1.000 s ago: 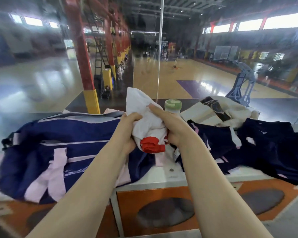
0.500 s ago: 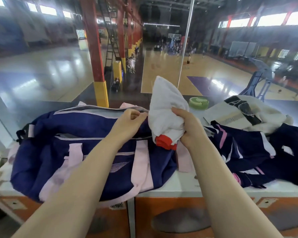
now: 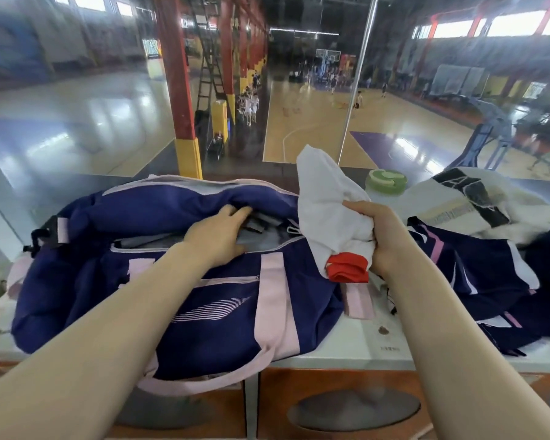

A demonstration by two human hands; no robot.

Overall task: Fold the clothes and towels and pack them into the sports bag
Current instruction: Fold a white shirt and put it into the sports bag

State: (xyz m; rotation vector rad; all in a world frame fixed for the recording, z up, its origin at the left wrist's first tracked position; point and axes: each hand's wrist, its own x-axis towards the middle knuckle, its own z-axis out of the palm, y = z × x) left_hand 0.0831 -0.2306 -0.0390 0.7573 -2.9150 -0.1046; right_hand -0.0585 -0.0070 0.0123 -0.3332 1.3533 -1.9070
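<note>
While left hand [image 3: 218, 238], fingers straight, parts the sports bag [image 3: 185, 300] opening, right hand [image 3: 385, 239] grips bunched white-red garment [image 3: 331, 217] above bag's right end; loose bundle may unfold or snag on zipper.

Unzipped navy-and-pink sports bag [image 3: 204, 300] lies on the counter beside a bunched white-and-red garment [image 3: 327, 217].

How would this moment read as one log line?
left hand: holding sports bag open | right hand: grips white garment | stage: packing
</note>
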